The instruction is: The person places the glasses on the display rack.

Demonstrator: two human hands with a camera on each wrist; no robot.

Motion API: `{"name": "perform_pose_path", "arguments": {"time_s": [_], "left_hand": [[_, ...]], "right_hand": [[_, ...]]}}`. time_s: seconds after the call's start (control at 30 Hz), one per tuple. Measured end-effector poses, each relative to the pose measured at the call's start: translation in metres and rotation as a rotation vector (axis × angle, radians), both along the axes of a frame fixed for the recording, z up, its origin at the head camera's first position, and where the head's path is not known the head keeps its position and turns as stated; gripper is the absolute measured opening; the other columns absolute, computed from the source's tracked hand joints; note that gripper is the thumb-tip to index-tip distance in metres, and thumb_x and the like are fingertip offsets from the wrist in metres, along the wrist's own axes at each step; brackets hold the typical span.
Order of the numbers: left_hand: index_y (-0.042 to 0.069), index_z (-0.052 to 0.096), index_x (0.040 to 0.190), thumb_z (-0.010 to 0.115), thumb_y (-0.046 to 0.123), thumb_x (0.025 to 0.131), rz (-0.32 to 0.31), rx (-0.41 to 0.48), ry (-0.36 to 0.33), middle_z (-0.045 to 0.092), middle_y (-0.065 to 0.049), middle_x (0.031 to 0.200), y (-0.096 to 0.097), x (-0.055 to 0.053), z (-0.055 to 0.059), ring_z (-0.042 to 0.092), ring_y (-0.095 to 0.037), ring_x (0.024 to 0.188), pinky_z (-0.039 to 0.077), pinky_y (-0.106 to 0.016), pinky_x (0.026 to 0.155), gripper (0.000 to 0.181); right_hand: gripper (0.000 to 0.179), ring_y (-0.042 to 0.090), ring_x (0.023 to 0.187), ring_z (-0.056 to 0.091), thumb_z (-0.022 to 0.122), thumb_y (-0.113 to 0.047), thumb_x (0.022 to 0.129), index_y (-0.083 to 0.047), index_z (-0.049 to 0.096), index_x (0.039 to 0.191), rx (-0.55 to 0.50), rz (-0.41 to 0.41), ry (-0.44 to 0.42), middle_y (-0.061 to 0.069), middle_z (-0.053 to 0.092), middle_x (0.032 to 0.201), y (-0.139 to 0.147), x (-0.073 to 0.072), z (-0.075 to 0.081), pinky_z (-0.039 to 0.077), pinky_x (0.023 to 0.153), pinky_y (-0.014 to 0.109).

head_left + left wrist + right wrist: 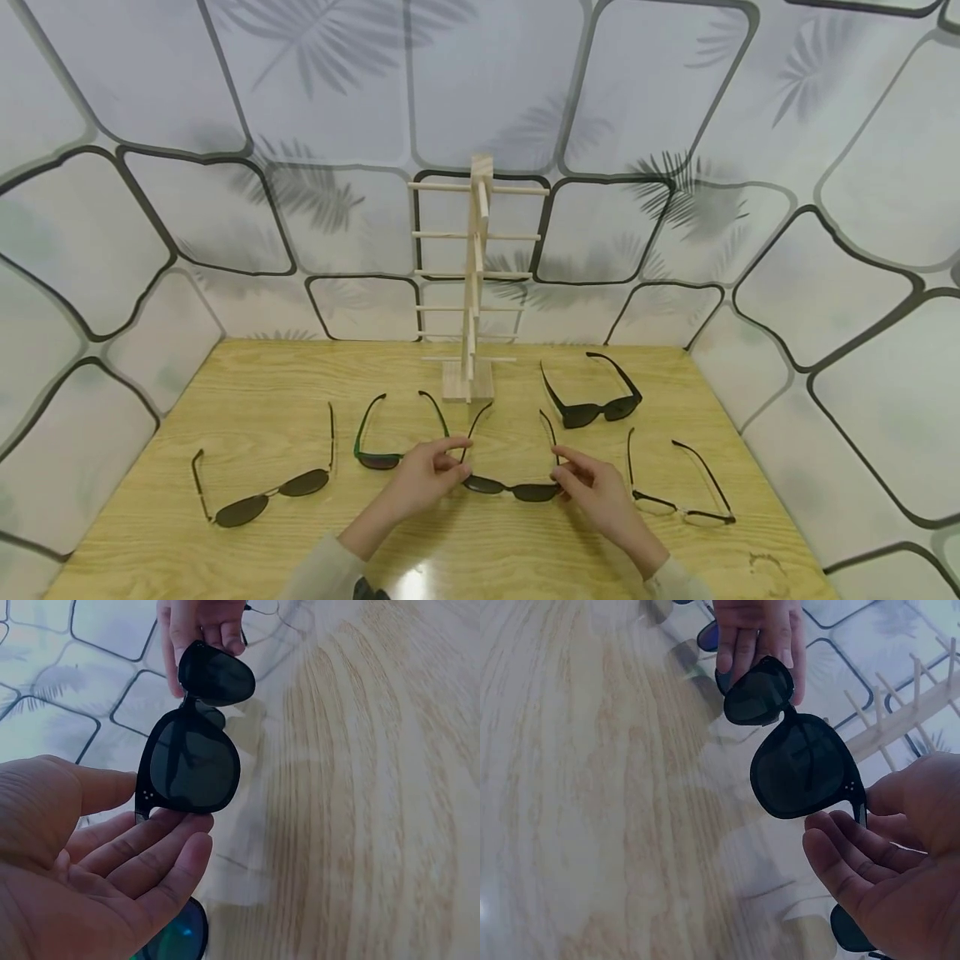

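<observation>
Both hands hold one pair of black sunglasses (536,492) by the two ends of the frame, with the lenses toward me and the temples unfolded away. My left hand (420,479) pinches the left hinge area between thumb and fingers. At the opposite hinge, my right hand (600,496) grips in the same way. Dark lenses (195,765) fill the middle of the left wrist view, and the right wrist view shows the frame's outer corner (851,784) against the right fingers. Behind the sunglasses stands a wooden rack (472,283) with bare horizontal pegs.
Green-framed sunglasses (378,461) lie partly behind the left hand. Farther left are thin-framed sunglasses (242,511). Another black pair (581,415) lies right of the rack, and clear-lensed eyeglasses (654,498) lie beyond the right hand. Patterned walls (360,233) enclose the wooden table (262,375).
</observation>
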State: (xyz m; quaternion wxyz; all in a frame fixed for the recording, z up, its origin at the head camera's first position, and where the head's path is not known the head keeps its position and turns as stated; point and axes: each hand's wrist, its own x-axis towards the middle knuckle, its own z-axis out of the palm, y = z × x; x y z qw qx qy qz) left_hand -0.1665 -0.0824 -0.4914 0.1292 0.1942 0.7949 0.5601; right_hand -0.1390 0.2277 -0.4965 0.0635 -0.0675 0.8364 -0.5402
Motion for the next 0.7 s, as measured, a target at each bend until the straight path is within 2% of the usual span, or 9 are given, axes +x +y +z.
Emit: {"name": "perform_pose_path", "arguments": {"time_s": [0.13,0.23,0.5,0.7], "left_hand": [[-0.005,0.058,0.145,0.068,0.014,0.104,0.014,-0.018,0.011,0.08,-0.015,0.096,0.002,0.002,0.004,0.053,-0.007,0.055,0.04,-0.019,0.05,0.047],[-0.003,0.06,0.145,0.068,0.013,0.103,0.025,-0.017,0.014,0.08,-0.016,0.095,0.002,0.004,0.007,0.042,-0.002,0.05,0.035,-0.018,0.047,0.045],[0.004,0.063,0.145,0.07,0.015,0.103,0.055,0.019,-0.012,0.081,-0.013,0.1,-0.004,0.012,0.019,0.046,-0.001,0.051,0.034,-0.017,0.046,0.044],[0.008,0.063,0.146,0.071,0.018,0.103,0.073,0.017,-0.015,0.082,-0.011,0.097,-0.009,0.016,0.028,0.032,-0.002,0.045,0.03,-0.017,0.045,0.045]], "right_hand": [[0.051,0.022,0.079,0.075,0.065,-0.023,0.106,0.004,0.057,0.149,0.014,0.004,0.012,0.023,0.075,0.111,0.001,-0.001,0.005,0.063,0.074,0.034],[0.05,0.024,0.08,0.076,0.065,-0.022,0.107,0.003,0.057,0.149,0.01,0.008,0.013,0.025,0.074,0.111,0.0,-0.001,0.008,0.064,0.075,0.037],[0.048,0.027,0.081,0.075,0.064,-0.019,0.107,0.004,0.056,0.149,-0.013,0.03,0.044,0.03,0.072,0.112,-0.003,-0.004,0.018,0.064,0.076,0.042],[0.048,0.023,0.08,0.075,0.066,-0.021,0.106,-0.001,0.058,0.149,-0.017,0.039,0.061,0.029,0.071,0.112,-0.006,-0.005,0.027,0.064,0.076,0.039]]}}
